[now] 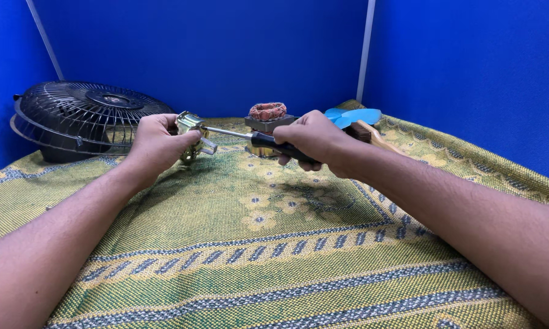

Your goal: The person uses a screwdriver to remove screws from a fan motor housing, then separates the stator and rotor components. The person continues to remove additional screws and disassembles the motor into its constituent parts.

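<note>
**Two hands, one screwdriver, a small metal part**

Two bare hands meet above a cloth-covered surface [244, 244] in the head camera's view. The left hand [158, 143] is curled around a small brass-coloured metal part [190, 127], fingers closed over its near side, holding it clear of the cloth. The right hand [314, 141] is wrapped tight around the dark handle of a screwdriver [259, 139], whose bright steel shaft runs leftward and slightly upward until its tip reaches the metal part. Both forearms stretch in from the lower corners, converging toward the middle of the scene.

Just behind the screwdriver, between the hands and a little farther back, sits a motor stator [267, 119] with a reddish copper winding on top of a dark square core, resting on the cloth. To its right, partly hidden behind the right hand, lies a light blue fan blade [353, 116], and beside it a wooden-handled brush [372, 135] angles across the cloth. At far left a black wire fan guard [85, 116] rests on the surface near the wall. The woven cloth is green and yellow with blue patterned bands. Blue partition walls [213, 49] close off the back and both sides.
</note>
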